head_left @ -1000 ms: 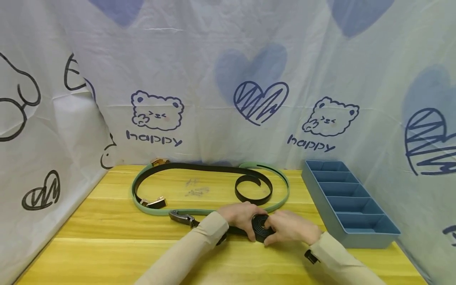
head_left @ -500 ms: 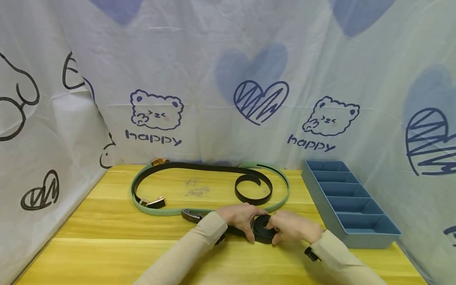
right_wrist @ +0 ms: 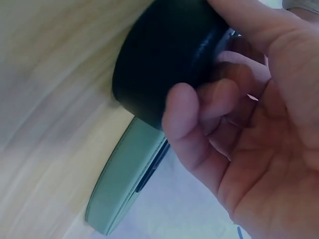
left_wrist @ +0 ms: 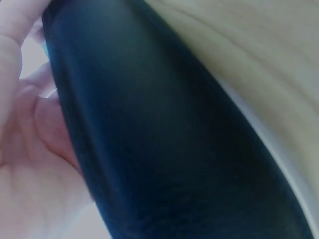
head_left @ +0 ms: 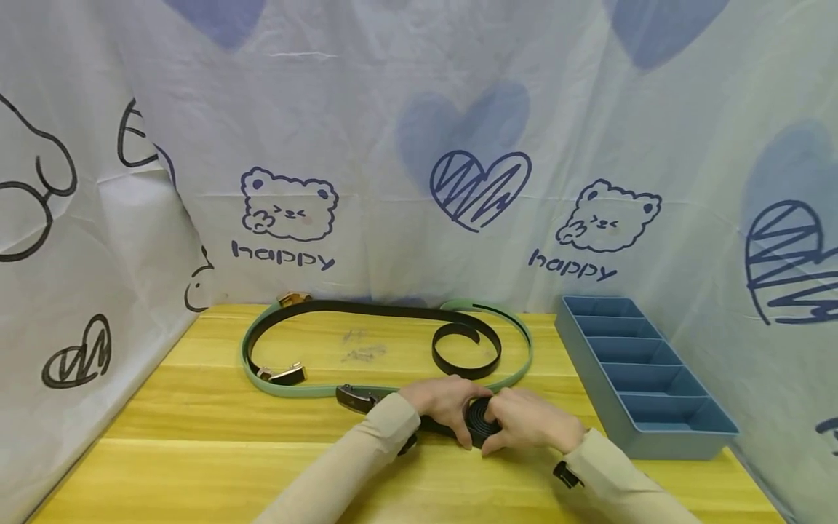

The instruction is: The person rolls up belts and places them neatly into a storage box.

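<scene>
In the head view, a black belt (head_left: 481, 418) is wound into a spiral on its edge at the table's front middle. My left hand (head_left: 440, 405) holds the coil's left side, thumb at the front and fingers behind. My right hand (head_left: 535, 421) grips its right side, with fingertips at the spiral's centre. The belt's unrolled part passes under my left wrist to a dark metal buckle (head_left: 353, 398). Up close in the left wrist view, the black strap (left_wrist: 164, 129) fills the middle beside my palm. The right wrist view shows curled fingers (right_wrist: 182, 112) against the coil (right_wrist: 154, 59).
Behind my hands a green belt (head_left: 294, 391) lies in a wide loop. Inside it rests another black belt (head_left: 380, 308), its right end curled, with a gold-toned buckle (head_left: 281, 372). A blue-grey divided box (head_left: 674, 442) stands at the right, and a printed cloth (head_left: 386, 131) hangs behind the table.
The buckle end has slid right toward my left hand. The coil looked wider half a second ago and is tighter now, and my right hand has shifted slightly left.
</scene>
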Demonstrator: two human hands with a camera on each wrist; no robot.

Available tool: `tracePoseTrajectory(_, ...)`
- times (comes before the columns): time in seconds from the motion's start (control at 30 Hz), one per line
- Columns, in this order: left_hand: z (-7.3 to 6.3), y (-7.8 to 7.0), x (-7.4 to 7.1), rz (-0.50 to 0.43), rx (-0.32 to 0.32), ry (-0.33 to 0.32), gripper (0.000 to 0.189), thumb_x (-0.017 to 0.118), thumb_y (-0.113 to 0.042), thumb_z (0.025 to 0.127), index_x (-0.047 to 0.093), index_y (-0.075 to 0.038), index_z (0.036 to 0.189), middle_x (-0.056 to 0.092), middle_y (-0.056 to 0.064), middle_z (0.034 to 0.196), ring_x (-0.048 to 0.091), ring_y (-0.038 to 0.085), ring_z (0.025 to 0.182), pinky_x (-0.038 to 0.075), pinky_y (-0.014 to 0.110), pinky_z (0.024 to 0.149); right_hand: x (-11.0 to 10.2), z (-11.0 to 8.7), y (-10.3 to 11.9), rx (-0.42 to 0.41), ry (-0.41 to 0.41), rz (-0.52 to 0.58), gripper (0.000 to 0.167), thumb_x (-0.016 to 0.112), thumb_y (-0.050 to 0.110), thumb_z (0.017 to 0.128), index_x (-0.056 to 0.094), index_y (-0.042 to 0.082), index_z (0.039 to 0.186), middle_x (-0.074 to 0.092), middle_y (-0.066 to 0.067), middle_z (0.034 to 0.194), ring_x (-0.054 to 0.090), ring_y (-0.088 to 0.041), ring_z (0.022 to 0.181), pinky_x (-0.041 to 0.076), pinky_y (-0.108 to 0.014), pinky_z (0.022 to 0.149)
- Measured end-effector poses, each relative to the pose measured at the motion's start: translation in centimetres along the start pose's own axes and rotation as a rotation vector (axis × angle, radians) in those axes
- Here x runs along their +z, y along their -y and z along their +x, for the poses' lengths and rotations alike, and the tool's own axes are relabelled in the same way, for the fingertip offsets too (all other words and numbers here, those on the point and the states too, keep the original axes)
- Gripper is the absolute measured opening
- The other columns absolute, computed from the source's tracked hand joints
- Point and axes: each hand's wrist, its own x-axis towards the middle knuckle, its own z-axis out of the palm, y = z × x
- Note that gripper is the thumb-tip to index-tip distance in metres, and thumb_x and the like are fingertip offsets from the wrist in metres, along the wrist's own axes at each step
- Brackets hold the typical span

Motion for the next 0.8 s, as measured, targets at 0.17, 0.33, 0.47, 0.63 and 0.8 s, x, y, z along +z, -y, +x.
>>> tracePoseTrajectory(0.17,-0.1,0.2,0.2,-0.043,0.003,0.008,0.089,0.091,-0.035,0.067,0.049,-0.021,0.144,0.066,-0.009,0.110,0.059,0.001,0.080,0.049,0.019,0.078,-0.2,-0.2,0.0,-0.022,0.015,0.007,0.028,0.081,0.048,0.075,0.068,0.024,0.071,0.054,0.016,0.064,0.046,0.000,0.055,0.039,-0.021,0.054)
tracePoseTrajectory(0.33,-0.2,0.4,0.2,-0.087,0.020,0.024,0.085,0.091,-0.027,0.069,0.050,-0.022,0.143,0.066,-0.011,0.093,0.061,0.002,0.072,0.049,0.018,0.068,-0.5,-0.3,-0.3,-0.056,0.036,-0.006,0.027,0.083,0.043,0.075,0.066,0.023,0.068,0.050,0.017,0.058,0.043,0.001,0.052,0.038,-0.020,0.054)
tracePoseTrajectory(0.47,-0.2,0.3,0.1,-0.109,0.019,0.027,0.083,0.091,-0.022,0.069,0.050,-0.023,0.142,0.065,-0.012,0.085,0.061,0.004,0.068,0.049,0.018,0.064,-0.6,-0.4,-0.6,-0.054,0.054,-0.008,0.026,0.083,0.039,0.075,0.064,0.024,0.068,0.048,0.017,0.057,0.040,0.001,0.051,0.037,-0.020,0.054)
tracePoseTrajectory(0.63,-0.2,0.0,0.0,-0.079,0.005,0.019,0.084,0.091,-0.024,0.069,0.050,-0.021,0.143,0.064,-0.012,0.083,0.060,0.004,0.067,0.049,0.018,0.064,-0.2,-0.3,-0.5,-0.015,0.029,0.015,0.030,0.081,0.048,0.076,0.064,0.025,0.069,0.052,0.016,0.060,0.044,0.001,0.052,0.040,-0.020,0.054)
tracePoseTrajectory(0.8,-0.3,0.0,0.1,-0.047,-0.004,0.012,0.086,0.090,-0.026,0.070,0.048,-0.019,0.144,0.064,-0.012,0.080,0.059,0.003,0.066,0.048,0.017,0.064,0.4,0.2,-0.1,0.018,-0.033,0.033,0.037,0.074,0.058,0.079,0.063,0.025,0.066,0.056,0.015,0.064,0.048,0.001,0.053,0.042,-0.020,0.052)
